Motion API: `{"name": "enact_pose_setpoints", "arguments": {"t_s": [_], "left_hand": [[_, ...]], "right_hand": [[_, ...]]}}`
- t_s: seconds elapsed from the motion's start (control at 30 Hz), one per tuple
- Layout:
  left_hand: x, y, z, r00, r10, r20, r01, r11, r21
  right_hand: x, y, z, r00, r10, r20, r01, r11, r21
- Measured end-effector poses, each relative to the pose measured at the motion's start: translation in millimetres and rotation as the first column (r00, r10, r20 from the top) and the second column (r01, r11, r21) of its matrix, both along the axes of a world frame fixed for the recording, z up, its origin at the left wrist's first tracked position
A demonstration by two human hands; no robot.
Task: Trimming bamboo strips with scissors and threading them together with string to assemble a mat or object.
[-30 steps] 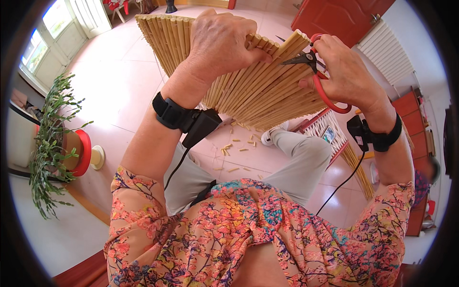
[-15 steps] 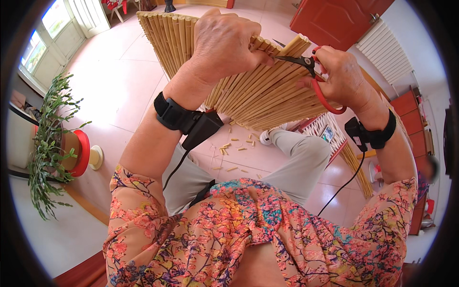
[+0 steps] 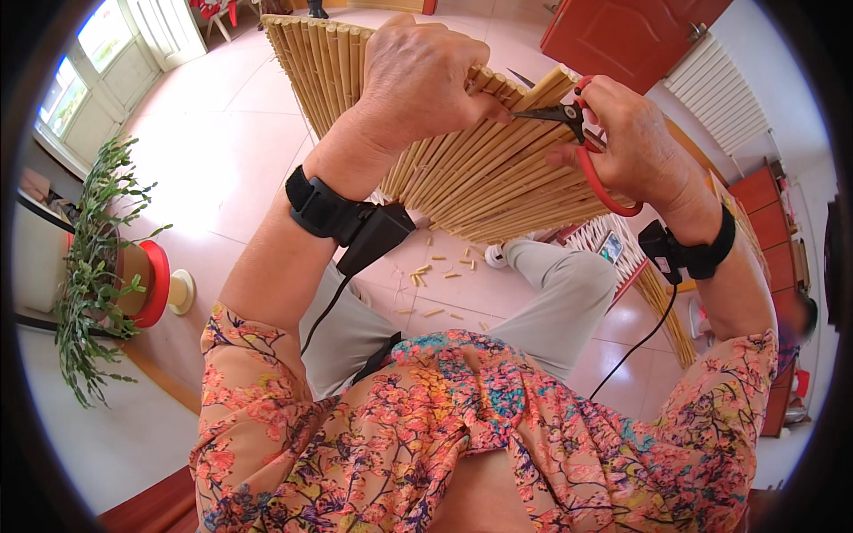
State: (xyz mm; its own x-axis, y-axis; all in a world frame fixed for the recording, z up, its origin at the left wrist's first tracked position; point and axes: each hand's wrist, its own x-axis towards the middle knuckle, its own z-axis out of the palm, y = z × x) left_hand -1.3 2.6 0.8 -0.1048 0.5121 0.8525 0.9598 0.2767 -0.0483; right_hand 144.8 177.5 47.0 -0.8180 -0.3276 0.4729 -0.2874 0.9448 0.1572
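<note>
A fan-shaped mat of pale yellow stalks (image 3: pixel 498 182), laid side by side, is held up in front of me. My left hand (image 3: pixel 425 75) is closed over its far edge, with the thumb pressed near the stalk ends. My right hand (image 3: pixel 633 133) grips scissors (image 3: pixel 566 114) with red handles and dark blades. The blades are parted at the far edge, close to my left thumb, with stalk ends between or beside them; which one I cannot tell. Just right of the blades, some stalks stick out farther than those beside them.
Short cut stalk pieces (image 3: pixel 433 313) lie scattered on the pink tiled floor between my legs. At right are a white woven seat (image 3: pixel 586 238) with a phone (image 3: pixel 610 248) on it and a bundle of long stalks (image 3: pixel 673 324). A potted plant (image 3: pixel 98 266) stands at left.
The scissors and my right hand have shifted very slightly, and the handles look a little farther apart. The mat has moved a touch; my left hand keeps its grip.
</note>
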Motion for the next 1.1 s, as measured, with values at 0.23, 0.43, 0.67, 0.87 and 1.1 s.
{"name": "enact_pose_setpoints", "arguments": {"t_s": [0.23,0.43,0.67,0.87,1.1], "left_hand": [[1,-3,1,0.999,0.036,0.025,-0.035,0.999,-0.018],[-4,-3,0,0.999,0.042,0.006,-0.042,0.999,0.014],[3,1,0,1.0,0.02,0.022,-0.02,1.0,0.006],[2,0,0,1.0,0.006,-0.016,-0.006,1.0,0.031],[1,3,2,1.0,0.014,0.019,-0.014,1.0,0.005]], "right_hand": [[4,1,6,0.981,-0.123,0.149,0.12,0.992,0.028],[3,-1,5,0.998,-0.05,0.04,0.048,0.998,0.051],[0,0,8,0.988,-0.105,0.115,0.095,0.992,0.087],[-4,2,9,0.991,-0.021,0.133,0.011,0.997,0.071],[-1,-2,6,0.992,-0.098,0.073,0.09,0.99,0.108]]}}
